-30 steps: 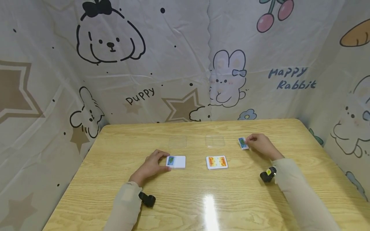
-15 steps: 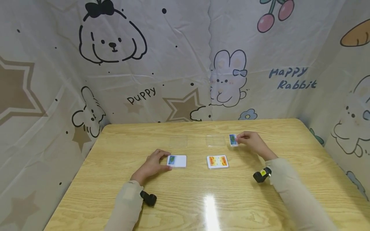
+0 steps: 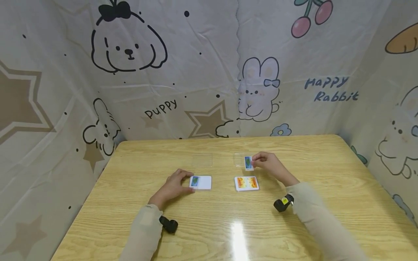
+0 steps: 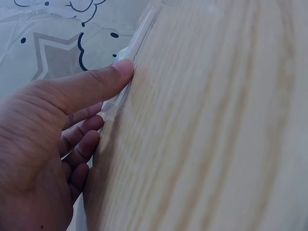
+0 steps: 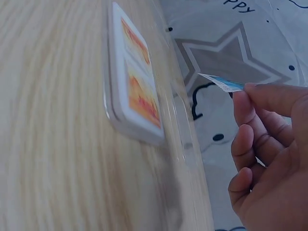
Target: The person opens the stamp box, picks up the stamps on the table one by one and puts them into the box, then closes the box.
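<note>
- Two hands in view, both busy. Right hand: thumb and fingertip clamped on a small blue-green card, by its right edge.
- Card held up off the table per right wrist view, seen nearly edge-on there; long axis runs near-far in head view.
- Left hand: thumb on near edge, finger on far edge, pinching left end of the white card case; clear plastic edge under the thumb in left wrist view.
- Case long axis left-right; blue-green picture on left half, right half plain white. Left hand at the picture end; blank half faces the right hand.
- Key relation, my judgement: held card is right of and farther back than that blank half, long axis across the case's.
- Card overlaps the right clear tray in head view; contact can't be told.
- Orange-printed case just nearer the person, long axis left-right, untouched.
- Left clear tray behind white case.
- All on wood-grain table; printed cloth behind.
</note>
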Demonstrator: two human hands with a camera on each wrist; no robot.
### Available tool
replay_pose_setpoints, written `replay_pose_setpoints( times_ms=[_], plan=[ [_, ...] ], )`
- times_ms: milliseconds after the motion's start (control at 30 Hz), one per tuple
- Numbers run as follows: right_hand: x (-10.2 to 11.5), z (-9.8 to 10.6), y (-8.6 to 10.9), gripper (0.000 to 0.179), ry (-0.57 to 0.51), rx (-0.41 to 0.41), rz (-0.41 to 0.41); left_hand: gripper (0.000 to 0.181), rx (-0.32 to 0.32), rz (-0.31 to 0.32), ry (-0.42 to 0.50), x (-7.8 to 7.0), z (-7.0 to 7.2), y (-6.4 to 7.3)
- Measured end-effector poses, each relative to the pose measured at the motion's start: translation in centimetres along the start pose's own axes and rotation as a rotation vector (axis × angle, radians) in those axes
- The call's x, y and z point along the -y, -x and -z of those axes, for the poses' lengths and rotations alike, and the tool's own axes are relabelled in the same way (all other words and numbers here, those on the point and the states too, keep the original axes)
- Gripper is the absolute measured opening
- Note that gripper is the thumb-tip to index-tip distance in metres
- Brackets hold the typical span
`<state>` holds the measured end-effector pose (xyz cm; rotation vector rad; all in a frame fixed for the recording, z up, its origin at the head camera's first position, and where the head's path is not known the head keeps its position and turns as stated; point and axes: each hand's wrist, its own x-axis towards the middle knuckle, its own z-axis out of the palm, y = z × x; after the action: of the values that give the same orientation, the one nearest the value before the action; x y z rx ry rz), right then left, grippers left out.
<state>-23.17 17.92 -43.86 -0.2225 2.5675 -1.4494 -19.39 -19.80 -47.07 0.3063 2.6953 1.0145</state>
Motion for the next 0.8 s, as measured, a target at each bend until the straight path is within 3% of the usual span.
replay_pose_setpoints(
  times_ms=[800],
  plan=[
    [2.9,-6.5,-0.4,0.022,-0.154,0.152,0.046,0.058,-0.001,-0.008,-0.001,0.3,-0.2,-0.3]
  ],
)
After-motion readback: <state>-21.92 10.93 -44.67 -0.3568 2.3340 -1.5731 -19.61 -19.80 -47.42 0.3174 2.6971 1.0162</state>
